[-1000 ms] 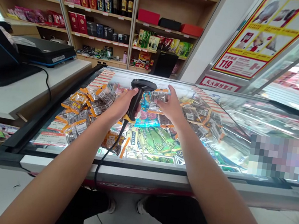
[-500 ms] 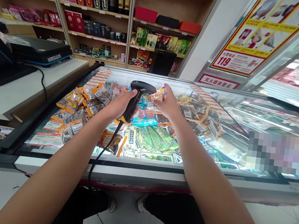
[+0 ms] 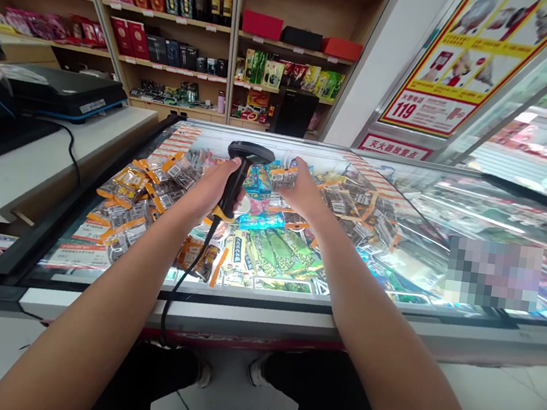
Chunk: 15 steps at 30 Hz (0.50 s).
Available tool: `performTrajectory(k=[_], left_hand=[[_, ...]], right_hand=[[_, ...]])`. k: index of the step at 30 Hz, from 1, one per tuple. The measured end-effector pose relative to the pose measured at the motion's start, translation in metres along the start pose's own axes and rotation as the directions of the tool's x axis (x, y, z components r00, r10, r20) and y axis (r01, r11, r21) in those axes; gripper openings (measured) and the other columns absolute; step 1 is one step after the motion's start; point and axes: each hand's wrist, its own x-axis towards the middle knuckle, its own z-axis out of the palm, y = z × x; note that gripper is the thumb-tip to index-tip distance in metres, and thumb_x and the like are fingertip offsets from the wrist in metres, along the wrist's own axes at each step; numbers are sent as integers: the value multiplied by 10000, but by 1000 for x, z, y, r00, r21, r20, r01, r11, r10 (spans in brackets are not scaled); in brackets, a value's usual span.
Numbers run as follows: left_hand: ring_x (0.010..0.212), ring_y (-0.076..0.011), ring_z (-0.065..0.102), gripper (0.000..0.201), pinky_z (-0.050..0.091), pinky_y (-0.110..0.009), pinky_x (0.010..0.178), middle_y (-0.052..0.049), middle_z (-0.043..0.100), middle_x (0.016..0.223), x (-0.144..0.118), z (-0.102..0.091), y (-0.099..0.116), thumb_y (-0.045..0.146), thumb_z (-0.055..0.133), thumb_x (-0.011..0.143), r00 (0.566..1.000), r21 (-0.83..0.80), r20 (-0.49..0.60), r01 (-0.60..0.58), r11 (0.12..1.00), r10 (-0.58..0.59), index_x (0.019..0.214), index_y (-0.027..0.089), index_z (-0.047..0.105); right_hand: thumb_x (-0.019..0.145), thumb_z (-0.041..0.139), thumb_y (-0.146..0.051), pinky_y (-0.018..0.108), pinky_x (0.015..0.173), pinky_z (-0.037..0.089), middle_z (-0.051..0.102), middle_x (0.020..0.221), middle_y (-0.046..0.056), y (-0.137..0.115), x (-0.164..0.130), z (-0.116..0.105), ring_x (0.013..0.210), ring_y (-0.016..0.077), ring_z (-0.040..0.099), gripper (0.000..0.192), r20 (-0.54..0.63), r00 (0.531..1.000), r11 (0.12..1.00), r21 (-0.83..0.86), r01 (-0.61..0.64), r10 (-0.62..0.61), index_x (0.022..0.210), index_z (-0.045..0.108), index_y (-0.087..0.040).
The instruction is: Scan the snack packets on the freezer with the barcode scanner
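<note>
Both hands are up over the freezer, and each one is busy: your left hand (image 3: 214,187) is wrapped around the grip of the barcode scanner (image 3: 240,172), and your right hand (image 3: 305,192) pinches a small packet (image 3: 283,177) by its edge, just beside the scanner's head. Compared with a second ago, you have lifted that packet off the pile and carried it leftward until it sits close in front of the scanner's head, while the scanner itself has barely shifted in your grasp. To my eye that puts you at the reading step, with the packet presented and the scanner aimed toward it; whether the code has registered cannot be told. The packet is small, clear-fronted and crinkly, with what looks like a printed label facing the scanner, though the print is too fine to read. The scanner is black with a yellow band at the base of its handle, and its dark cable (image 3: 183,280) hangs down over the front edge of the freezer (image 3: 259,311). Below your hands lie heaps of snack packets: orange-edged ones (image 3: 144,195) to the left, green ones (image 3: 282,250) nearer you. Off to the left a white counter (image 3: 32,163) carries dark checkout gear, and wooden shelves (image 3: 236,32) of boxes and bottles stand behind.
</note>
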Motion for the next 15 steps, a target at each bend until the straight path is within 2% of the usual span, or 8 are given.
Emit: performTrajectory(k=[3,6,8,10,12,15], left_hand=[[384,-137,516,373,399,-239,392,-10,582,525,1,0,4,556,475,960,998,-30,-66,-8,1000,6,842,207,537],[368,-134,494,348,384,-237,385,-10,578,517,0,1,7,489,409,998,996,-55,-90,-7,998,2,850,202,537],[364,-136,495,331,383,-238,383,-5,576,513,-1,2,9,467,403,1003,995,-64,-99,-3,998,-4,858,201,539],[363,-141,503,315,384,-240,382,1,573,509,-1,2,9,462,425,997,994,-69,-109,2,998,-10,867,200,542],[362,-146,509,306,385,-243,380,3,573,507,0,1,9,461,435,994,994,-80,-111,7,997,-15,879,199,547],[357,-149,510,326,379,-244,376,-1,575,503,3,-1,7,457,386,1011,995,-116,-97,8,993,-20,880,202,541]], right_hand=[[870,683,-264,651,1172,343,425,1589,293,-16,-17,6,1485,515,373,936,6,996,961,-265,-83,88,1676,234,-102],[938,629,-355,704,1209,226,227,1733,210,-29,-39,20,1569,555,159,793,-10,1000,890,-456,-12,8,1660,344,-190],[1002,520,-459,692,1224,208,226,1752,151,-31,-50,30,1577,544,159,677,68,998,866,-497,44,-12,1632,422,-231],[1041,400,-519,673,1220,243,291,1736,132,-25,-56,36,1563,530,227,642,144,990,849,-525,65,13,1614,460,-236],[1059,335,-500,650,1200,304,356,1711,123,-13,-57,35,1540,507,296,628,172,985,830,-550,96,0,1612,464,-233],[1060,328,-407,613,1181,356,409,1687,96,11,-57,25,1521,465,345,593,161,981,804,-567,178,-104,1611,468,-236]])
